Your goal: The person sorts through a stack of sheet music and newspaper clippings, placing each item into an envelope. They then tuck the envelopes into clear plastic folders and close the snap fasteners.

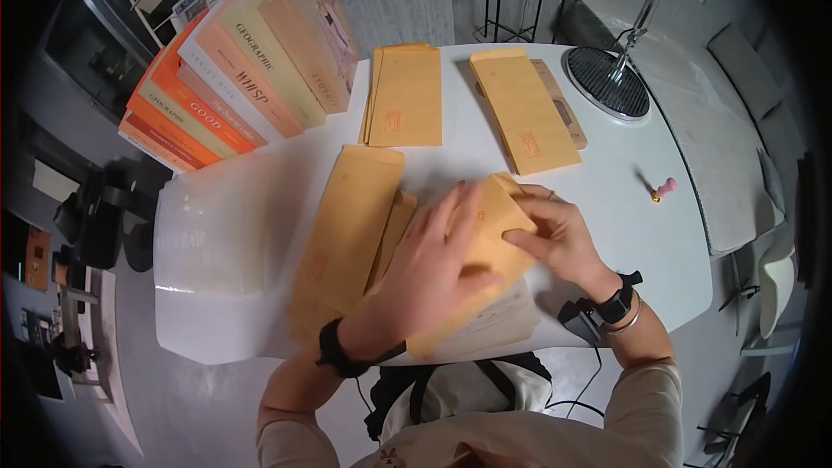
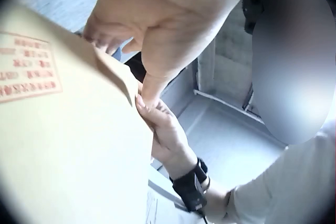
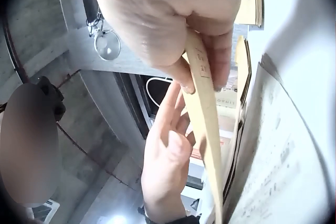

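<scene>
A brown envelope (image 1: 485, 247) is held tilted above the near part of the table. My right hand (image 1: 563, 238) pinches its upper right edge between thumb and fingers. Blurred in the head view, my left hand (image 1: 425, 269) lies against its left side with fingers extended. The right wrist view shows the envelope (image 3: 202, 98) nearly edge-on, gripped by my right hand (image 3: 168, 19), with my left hand (image 3: 165, 166) beside it. Red print marks the envelope (image 2: 79, 140) in the left wrist view. A handwritten or printed sheet (image 1: 498, 321) lies partly beneath it.
More brown envelopes (image 1: 351, 217) lie left of my hands. An envelope stack (image 1: 412, 95) and another envelope (image 1: 524, 113) are farther back. Upright books (image 1: 251, 69), a clear plastic package (image 1: 212, 238), a lamp base (image 1: 607, 82) and a small pink object (image 1: 666, 186) are on the white table.
</scene>
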Tool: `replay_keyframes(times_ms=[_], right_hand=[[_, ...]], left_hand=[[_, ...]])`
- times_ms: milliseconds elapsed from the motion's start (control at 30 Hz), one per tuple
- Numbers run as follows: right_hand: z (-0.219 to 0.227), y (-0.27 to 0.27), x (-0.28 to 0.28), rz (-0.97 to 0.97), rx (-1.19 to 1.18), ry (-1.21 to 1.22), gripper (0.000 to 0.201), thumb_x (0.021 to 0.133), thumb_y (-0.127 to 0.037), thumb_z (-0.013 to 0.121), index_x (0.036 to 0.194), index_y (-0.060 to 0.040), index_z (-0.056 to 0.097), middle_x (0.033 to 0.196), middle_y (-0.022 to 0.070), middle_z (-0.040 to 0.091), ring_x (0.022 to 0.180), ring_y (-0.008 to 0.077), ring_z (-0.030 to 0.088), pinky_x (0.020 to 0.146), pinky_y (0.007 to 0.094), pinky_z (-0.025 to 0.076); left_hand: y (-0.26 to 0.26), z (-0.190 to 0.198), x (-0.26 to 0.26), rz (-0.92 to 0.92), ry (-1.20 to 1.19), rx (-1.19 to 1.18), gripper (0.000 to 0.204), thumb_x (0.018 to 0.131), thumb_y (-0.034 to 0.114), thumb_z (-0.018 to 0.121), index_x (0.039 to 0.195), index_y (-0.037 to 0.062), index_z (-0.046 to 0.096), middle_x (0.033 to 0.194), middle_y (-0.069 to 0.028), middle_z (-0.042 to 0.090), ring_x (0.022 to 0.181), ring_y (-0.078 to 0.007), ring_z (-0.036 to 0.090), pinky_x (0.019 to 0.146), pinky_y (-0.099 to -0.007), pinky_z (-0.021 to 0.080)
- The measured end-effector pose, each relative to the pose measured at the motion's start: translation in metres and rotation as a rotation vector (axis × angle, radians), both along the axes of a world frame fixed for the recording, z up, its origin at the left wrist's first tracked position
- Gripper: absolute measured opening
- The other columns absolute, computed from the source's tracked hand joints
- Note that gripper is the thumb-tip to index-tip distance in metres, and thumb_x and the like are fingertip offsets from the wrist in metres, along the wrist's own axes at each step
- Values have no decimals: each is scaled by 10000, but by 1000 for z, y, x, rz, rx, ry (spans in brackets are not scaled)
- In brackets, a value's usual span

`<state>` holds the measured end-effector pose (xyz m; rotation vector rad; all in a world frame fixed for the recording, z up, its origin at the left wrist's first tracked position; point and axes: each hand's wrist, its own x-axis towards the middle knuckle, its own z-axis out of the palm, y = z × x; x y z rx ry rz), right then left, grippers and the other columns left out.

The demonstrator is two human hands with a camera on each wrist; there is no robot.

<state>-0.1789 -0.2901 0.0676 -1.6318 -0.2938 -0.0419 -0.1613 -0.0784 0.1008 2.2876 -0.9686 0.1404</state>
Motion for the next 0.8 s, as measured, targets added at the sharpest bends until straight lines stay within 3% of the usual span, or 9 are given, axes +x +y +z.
replay_keyframes(times_ms=[33,133,167,267,367,467,567,667,800], right_hand=[[-1,0,0,-27,45,25,361,836,42,626,1193,20,579,1342,157,472,1150,197,519,913,298,472],[19,5,0,-148,40,50,408,848,29,624,1247,-4,544,1270,114,549,1071,170,567,885,292,489],[20,7,0,-187,45,14,389,862,15,611,1246,-2,546,1198,100,602,1037,158,587,862,286,500],[5,2,2,-149,-56,17,313,878,-34,607,1189,3,595,1200,128,614,1038,164,601,866,286,499],[7,-2,2,-69,-368,-176,242,896,-102,601,1106,7,648,1198,152,621,1032,192,625,881,289,492],[5,-2,1,-27,-499,-213,229,902,-150,602,1054,4,675,1197,165,621,1034,228,636,882,294,491],[8,2,0,43,-483,-234,235,909,-159,595,1069,-4,670,1174,176,628,1081,224,619,900,300,485],[11,11,1,-117,-143,-50,202,908,-159,602,1011,-3,678,969,146,678,918,163,652,790,274,508],[3,1,8,-24,-344,200,181,900,-171,623,898,6,664,674,56,597,632,79,541,601,233,457]], left_hand=[[1,-1,7,-7,69,-99,806,779,209,721,1414,-17,278,1216,-196,518,996,-263,559,829,-354,460],[5,-10,35,-5,769,-280,661,862,141,659,1393,-22,300,959,-144,628,809,-160,619,697,-270,482],[5,-17,40,-36,723,-324,510,904,123,616,1334,-28,389,844,-84,643,752,-99,600,675,-243,469],[-2,-32,47,-58,918,-498,388,910,116,606,1242,-37,474,865,-60,635,768,-93,582,677,-246,466],[-3,-40,49,-55,1052,-651,289,930,138,583,1157,-31,527,860,-36,628,764,-72,554,663,-232,453],[0,-50,52,-66,1041,-733,260,939,178,575,1101,-25,558,868,-30,621,790,-55,540,662,-214,445],[-2,-56,58,-43,1020,-643,228,939,211,579,1004,-5,604,803,-8,606,729,-39,520,630,-209,436],[-6,-57,54,16,866,-540,198,925,199,590,920,5,626,712,-2,588,650,-43,504,588,-227,433],[-12,-50,42,-41,654,-446,165,907,166,592,885,6,627,657,-24,582,602,-56,502,556,-245,428]])
